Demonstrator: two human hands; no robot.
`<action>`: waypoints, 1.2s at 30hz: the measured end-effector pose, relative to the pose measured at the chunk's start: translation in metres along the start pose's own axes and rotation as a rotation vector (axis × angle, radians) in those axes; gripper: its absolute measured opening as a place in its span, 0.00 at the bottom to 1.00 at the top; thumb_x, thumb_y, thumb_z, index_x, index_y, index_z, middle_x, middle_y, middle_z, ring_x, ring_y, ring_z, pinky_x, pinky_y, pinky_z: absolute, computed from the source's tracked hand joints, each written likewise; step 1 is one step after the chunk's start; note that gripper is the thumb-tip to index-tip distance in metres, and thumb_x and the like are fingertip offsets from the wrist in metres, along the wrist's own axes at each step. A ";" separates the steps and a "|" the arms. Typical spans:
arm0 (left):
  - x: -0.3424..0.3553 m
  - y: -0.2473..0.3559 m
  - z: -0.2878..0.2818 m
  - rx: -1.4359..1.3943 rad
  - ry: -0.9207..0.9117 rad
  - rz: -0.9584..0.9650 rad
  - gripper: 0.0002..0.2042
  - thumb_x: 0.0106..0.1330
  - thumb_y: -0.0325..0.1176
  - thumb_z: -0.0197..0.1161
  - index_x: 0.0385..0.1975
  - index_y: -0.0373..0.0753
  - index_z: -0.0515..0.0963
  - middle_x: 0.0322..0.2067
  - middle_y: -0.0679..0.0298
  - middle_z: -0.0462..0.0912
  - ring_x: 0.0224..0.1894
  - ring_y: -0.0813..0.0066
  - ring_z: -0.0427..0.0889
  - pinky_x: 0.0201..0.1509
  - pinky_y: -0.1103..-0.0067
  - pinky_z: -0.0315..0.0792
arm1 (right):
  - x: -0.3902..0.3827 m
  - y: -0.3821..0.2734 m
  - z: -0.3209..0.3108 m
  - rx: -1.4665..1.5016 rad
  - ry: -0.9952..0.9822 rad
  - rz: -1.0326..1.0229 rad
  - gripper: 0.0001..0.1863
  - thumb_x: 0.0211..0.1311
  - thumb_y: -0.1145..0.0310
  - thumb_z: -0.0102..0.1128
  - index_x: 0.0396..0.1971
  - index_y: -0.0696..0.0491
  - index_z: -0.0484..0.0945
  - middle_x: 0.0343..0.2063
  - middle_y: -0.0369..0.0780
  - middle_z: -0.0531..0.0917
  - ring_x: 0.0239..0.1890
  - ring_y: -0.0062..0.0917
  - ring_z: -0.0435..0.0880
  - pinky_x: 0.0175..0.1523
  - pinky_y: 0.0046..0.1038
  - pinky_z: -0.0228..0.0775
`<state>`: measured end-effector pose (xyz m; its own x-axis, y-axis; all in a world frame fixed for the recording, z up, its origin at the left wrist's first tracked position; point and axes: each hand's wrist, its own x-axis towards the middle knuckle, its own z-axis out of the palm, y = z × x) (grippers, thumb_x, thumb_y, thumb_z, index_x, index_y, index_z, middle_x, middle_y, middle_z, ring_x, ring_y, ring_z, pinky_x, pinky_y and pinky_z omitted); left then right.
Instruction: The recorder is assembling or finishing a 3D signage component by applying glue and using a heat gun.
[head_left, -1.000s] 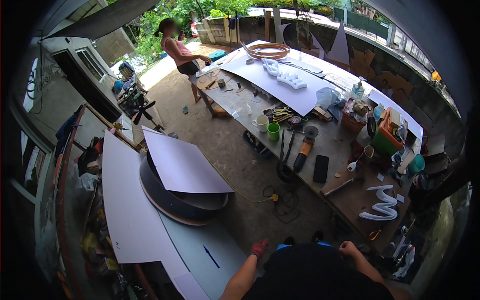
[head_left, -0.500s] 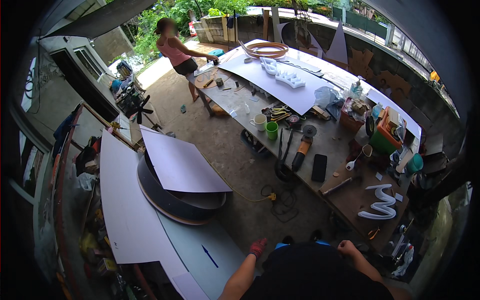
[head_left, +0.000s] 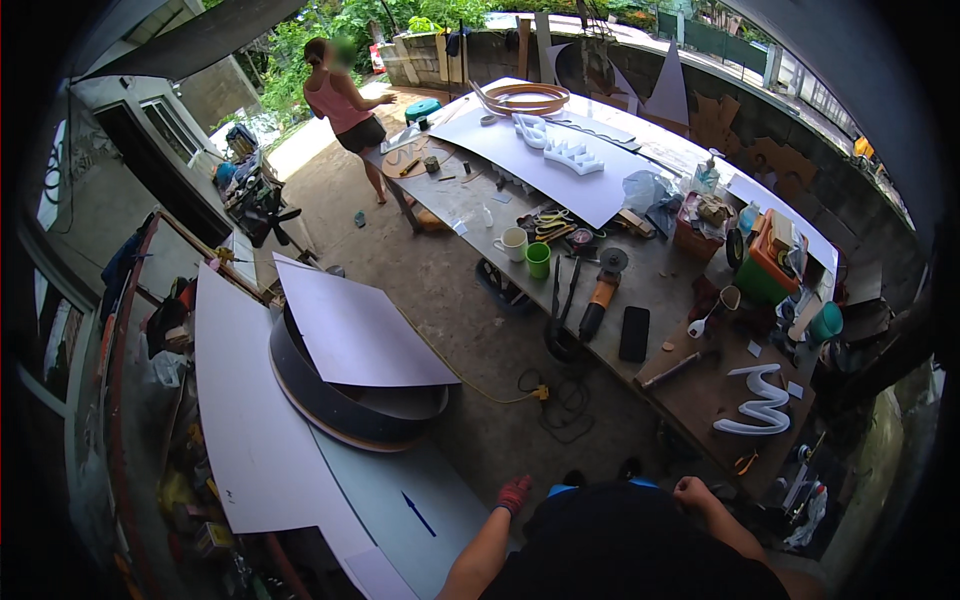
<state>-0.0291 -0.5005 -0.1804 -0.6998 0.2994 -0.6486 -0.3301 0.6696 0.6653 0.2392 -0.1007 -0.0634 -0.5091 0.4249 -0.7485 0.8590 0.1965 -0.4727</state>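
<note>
My left hand (head_left: 513,492), in a red glove, hangs low beside a pale blue board (head_left: 397,478) with a dark arrow, its fingers curled with no object visible. My right hand (head_left: 690,492) is bare and loosely closed near the worktable's front corner, also with no object visible. On that brown corner lie a white curvy strip (head_left: 757,405), orange-handled pliers (head_left: 744,464) and a tube (head_left: 668,372). Further up the table are an angle grinder (head_left: 601,298), a black phone (head_left: 633,333), a green cup (head_left: 538,260) and a white mug (head_left: 512,243).
A person (head_left: 342,110) in pink stands at the table's far end. Left, a white panel (head_left: 355,325) rests on a dark oval frame (head_left: 360,420), over large white sheets (head_left: 240,400). A yellow cord (head_left: 480,398) crosses the floor. Plastic bins (head_left: 767,262) crowd the table's right.
The person has shifted left, turned further away and lifted the hand that was on the table. The whole scene has shifted slightly leftward in view; my hands stay low and curled.
</note>
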 end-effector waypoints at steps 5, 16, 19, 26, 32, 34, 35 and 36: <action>0.002 0.000 -0.001 0.018 0.002 0.000 0.25 0.70 0.52 0.53 0.48 0.33 0.78 0.40 0.57 0.85 0.35 0.70 0.83 0.43 0.73 0.75 | -0.002 -0.003 0.000 0.092 -0.001 0.059 0.07 0.48 0.72 0.64 0.28 0.58 0.79 0.25 0.40 0.84 0.29 0.23 0.84 0.37 0.26 0.75; -0.003 0.003 -0.005 0.021 0.001 0.013 0.23 0.71 0.50 0.52 0.46 0.32 0.78 0.38 0.57 0.85 0.34 0.69 0.83 0.42 0.73 0.75 | 0.002 0.004 0.003 0.040 -0.014 0.030 0.05 0.49 0.76 0.62 0.27 0.56 0.76 0.24 0.39 0.82 0.26 0.24 0.82 0.34 0.27 0.75; -0.006 0.002 -0.007 0.030 0.006 0.020 0.23 0.71 0.50 0.52 0.46 0.33 0.78 0.38 0.57 0.85 0.34 0.69 0.83 0.42 0.74 0.75 | 0.003 0.003 0.005 0.064 -0.023 0.030 0.07 0.49 0.76 0.63 0.27 0.56 0.75 0.23 0.40 0.82 0.26 0.25 0.82 0.33 0.27 0.75; -0.011 0.011 -0.013 0.042 0.012 -0.010 0.25 0.69 0.53 0.52 0.44 0.34 0.80 0.38 0.55 0.85 0.39 0.65 0.83 0.47 0.72 0.73 | 0.018 0.018 0.011 -0.023 0.011 -0.039 0.07 0.49 0.77 0.64 0.26 0.56 0.73 0.23 0.41 0.82 0.25 0.25 0.83 0.31 0.27 0.76; -0.012 0.010 -0.012 -0.076 -0.001 -0.034 0.25 0.68 0.53 0.52 0.44 0.34 0.80 0.38 0.55 0.85 0.38 0.65 0.83 0.47 0.71 0.73 | 0.015 0.012 0.012 0.019 -0.007 0.002 0.07 0.48 0.77 0.64 0.26 0.55 0.74 0.23 0.40 0.81 0.24 0.24 0.82 0.29 0.27 0.75; -0.012 0.006 -0.011 -0.112 0.001 -0.042 0.25 0.68 0.53 0.53 0.45 0.34 0.80 0.38 0.56 0.85 0.36 0.68 0.82 0.46 0.72 0.73 | 0.011 0.006 0.011 0.030 -0.009 0.002 0.08 0.48 0.76 0.65 0.26 0.55 0.74 0.22 0.39 0.81 0.24 0.24 0.82 0.29 0.26 0.74; -0.011 0.005 -0.011 -0.113 0.005 -0.038 0.25 0.69 0.53 0.53 0.45 0.34 0.80 0.38 0.56 0.85 0.35 0.69 0.82 0.45 0.72 0.73 | 0.009 0.003 0.010 0.036 -0.013 0.011 0.08 0.47 0.76 0.65 0.26 0.54 0.74 0.22 0.38 0.81 0.24 0.23 0.81 0.29 0.26 0.74; -0.010 0.005 -0.011 -0.114 0.007 -0.032 0.25 0.69 0.53 0.53 0.46 0.33 0.79 0.37 0.57 0.85 0.33 0.70 0.82 0.44 0.73 0.74 | 0.006 0.000 0.009 0.044 -0.015 0.021 0.08 0.47 0.75 0.66 0.26 0.54 0.74 0.22 0.38 0.80 0.24 0.23 0.80 0.30 0.26 0.74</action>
<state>-0.0303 -0.5074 -0.1663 -0.6917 0.2739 -0.6682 -0.4224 0.5969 0.6821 0.2361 -0.1062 -0.0722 -0.4921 0.4152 -0.7651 0.8664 0.1486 -0.4767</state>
